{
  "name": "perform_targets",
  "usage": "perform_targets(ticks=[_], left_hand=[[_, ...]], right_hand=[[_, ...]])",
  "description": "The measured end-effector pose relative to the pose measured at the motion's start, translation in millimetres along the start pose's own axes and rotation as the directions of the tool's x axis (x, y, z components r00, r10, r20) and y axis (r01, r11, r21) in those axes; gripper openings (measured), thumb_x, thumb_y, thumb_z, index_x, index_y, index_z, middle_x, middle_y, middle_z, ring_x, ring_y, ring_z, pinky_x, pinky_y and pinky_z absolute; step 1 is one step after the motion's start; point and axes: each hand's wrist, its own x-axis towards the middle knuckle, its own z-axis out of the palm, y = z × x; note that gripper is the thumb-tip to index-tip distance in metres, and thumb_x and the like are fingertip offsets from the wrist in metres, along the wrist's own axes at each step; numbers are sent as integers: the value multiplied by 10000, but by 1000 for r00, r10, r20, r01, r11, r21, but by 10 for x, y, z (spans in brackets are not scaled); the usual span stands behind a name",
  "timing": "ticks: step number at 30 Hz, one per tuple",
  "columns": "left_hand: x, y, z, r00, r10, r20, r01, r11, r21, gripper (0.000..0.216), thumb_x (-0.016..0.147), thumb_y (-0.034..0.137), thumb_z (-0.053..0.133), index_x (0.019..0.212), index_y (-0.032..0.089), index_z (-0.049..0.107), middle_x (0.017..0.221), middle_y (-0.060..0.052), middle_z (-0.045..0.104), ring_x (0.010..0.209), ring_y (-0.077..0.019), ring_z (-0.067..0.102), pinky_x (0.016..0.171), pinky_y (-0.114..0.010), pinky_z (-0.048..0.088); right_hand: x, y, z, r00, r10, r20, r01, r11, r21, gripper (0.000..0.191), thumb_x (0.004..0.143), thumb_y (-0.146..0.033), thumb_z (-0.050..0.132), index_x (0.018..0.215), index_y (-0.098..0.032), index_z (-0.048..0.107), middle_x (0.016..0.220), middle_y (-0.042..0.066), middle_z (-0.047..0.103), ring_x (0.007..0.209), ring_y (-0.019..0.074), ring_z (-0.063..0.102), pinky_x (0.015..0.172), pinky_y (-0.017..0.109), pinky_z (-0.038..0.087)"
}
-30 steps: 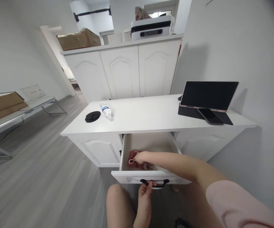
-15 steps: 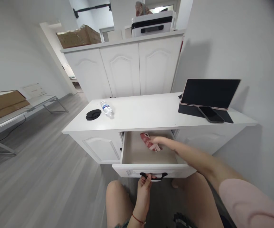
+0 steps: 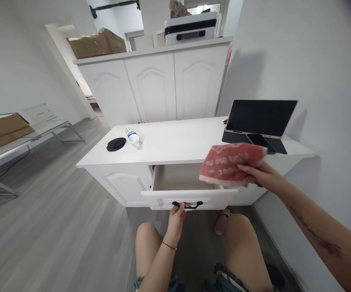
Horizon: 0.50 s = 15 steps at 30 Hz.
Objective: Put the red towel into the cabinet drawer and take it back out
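Observation:
A low white cabinet (image 3: 175,142) stands in front of me with its middle drawer (image 3: 163,198) pulled out. My left hand (image 3: 177,215) grips the drawer's black handle (image 3: 190,205) from below. My right hand (image 3: 259,173) holds a folded red cloth with pale lettering (image 3: 228,164) in the air above the drawer's right side, level with the cabinet top. What shows of the drawer's inside looks bare.
On the cabinet top lie a water bottle (image 3: 132,136) and a black round lid (image 3: 116,144) at the left, a tablet on a stand (image 3: 260,117) and a phone (image 3: 260,142) at the right. Tall white cupboards (image 3: 153,87) stand behind. My knees are below the drawer.
My right hand has lifted the red cloth out of the drawer, up and to the right. The drawer looks pushed in a little. My left hand stays on the handle.

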Motion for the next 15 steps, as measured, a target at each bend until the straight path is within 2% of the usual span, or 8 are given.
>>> perform_targets(ticks=[2, 3, 5, 7, 9, 10, 12, 15], left_hand=[[38, 35, 37, 1000, 5, 4, -5, 1000, 8, 378, 561, 439, 886, 711, 156, 685, 796, -66, 713, 710, -113, 585, 708, -232, 410], [53, 49, 55, 1000, 7, 3, -7, 1000, 12, 379, 558, 441, 886, 707, 157, 684, 796, -67, 713, 703, -113, 582, 702, -232, 410], [76, 65, 86, 1000, 14, -4, -14, 1000, 17, 390, 547, 453, 887, 701, 159, 683, 796, -66, 712, 689, -109, 573, 686, -229, 409], [88, 65, 106, 1000, 22, -1, -22, 1000, 13, 401, 546, 463, 885, 705, 155, 684, 799, -65, 711, 677, -99, 560, 676, -222, 406], [94, 48, 108, 1000, 24, 9, -24, 1000, -6, 396, 561, 460, 879, 712, 150, 682, 786, -56, 705, 658, -89, 548, 671, -219, 407], [94, 35, 103, 1000, 25, 11, -25, 999, -25, 387, 566, 450, 878, 708, 151, 677, 767, -48, 698, 647, -88, 545, 674, -224, 413], [94, 7, 88, 999, 28, 20, -26, 997, -75, 352, 574, 405, 878, 714, 154, 675, 743, -35, 688, 664, -103, 564, 700, -242, 436], [97, -16, 89, 998, 56, 34, -52, 991, -120, 309, 559, 294, 872, 771, 159, 691, 799, -43, 699, 763, -149, 610, 755, -278, 470]], right_hand=[[-132, 35, -125, 979, -186, -81, 172, 973, -157, 496, 760, -652, 630, 930, -191, 700, 771, 87, 717, 727, 243, 682, 675, 403, 565], [-191, 67, -120, 958, -279, -65, 255, 935, -246, 481, 787, -632, 604, 947, -189, 700, 869, 112, 729, 790, 250, 690, 725, 414, 552], [-295, 166, 40, 915, -397, 66, 388, 826, -409, 414, 855, -538, 542, 1002, -183, 697, 1110, 162, 704, 948, 279, 687, 824, 437, 523], [-373, 310, 358, 868, -442, 228, 493, 710, -502, 330, 882, -389, 511, 1102, -207, 677, 1345, 172, 590, 1147, 313, 617, 939, 475, 498], [-417, 466, 751, 806, -469, 362, 591, 590, -550, 271, 845, -285, 547, 1067, -208, 683, 1379, 152, 571, 1321, 349, 478, 1048, 562, 416], [-424, 532, 946, 800, -466, 377, 596, 552, -583, 259, 844, -246, 546, 1062, -206, 679, 1417, 145, 542, 1375, 345, 412, 1084, 593, 365], [-407, 609, 1300, 792, -484, 372, 605, 535, -590, 239, 844, -206, 544, 1044, -198, 674, 1502, 115, 456, 1446, 318, 294, 1136, 578, 294], [-329, 578, 1738, 779, -525, 344, 621, 563, -546, 285, 847, -174, 540, 1108, -204, 651, 1527, 69, 432, 1453, 273, 278, 1167, 529, 251]])
